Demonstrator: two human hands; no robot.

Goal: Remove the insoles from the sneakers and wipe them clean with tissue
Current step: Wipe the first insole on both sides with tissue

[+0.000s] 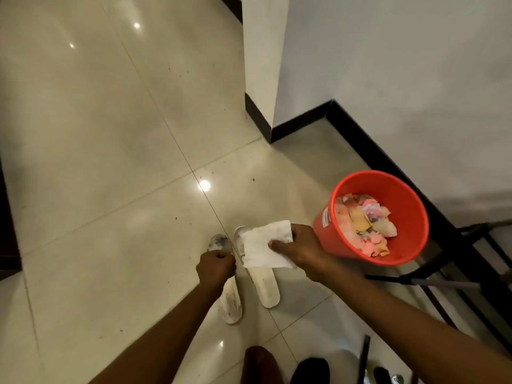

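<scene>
Two dirty white insoles lie side by side on the tiled floor, the left insole (230, 300) and the right insole (266, 286). Both have dark grime at their far ends. My right hand (300, 249) pinches a white tissue (261, 249) by its edge and holds it spread above the right insole's far half. My left hand (216, 266) is curled into a fist over the middle of the left insole, with nothing visible in its fingers. Dark sneakers (310, 371) show partly at the bottom edge.
An orange bin (406, 217) holding crumpled paper waste stands just right of my right hand. A black metal rack (454, 275) runs along the white wall on the right. A wall corner (260, 79) juts out ahead. My knee (259, 364) is at the bottom.
</scene>
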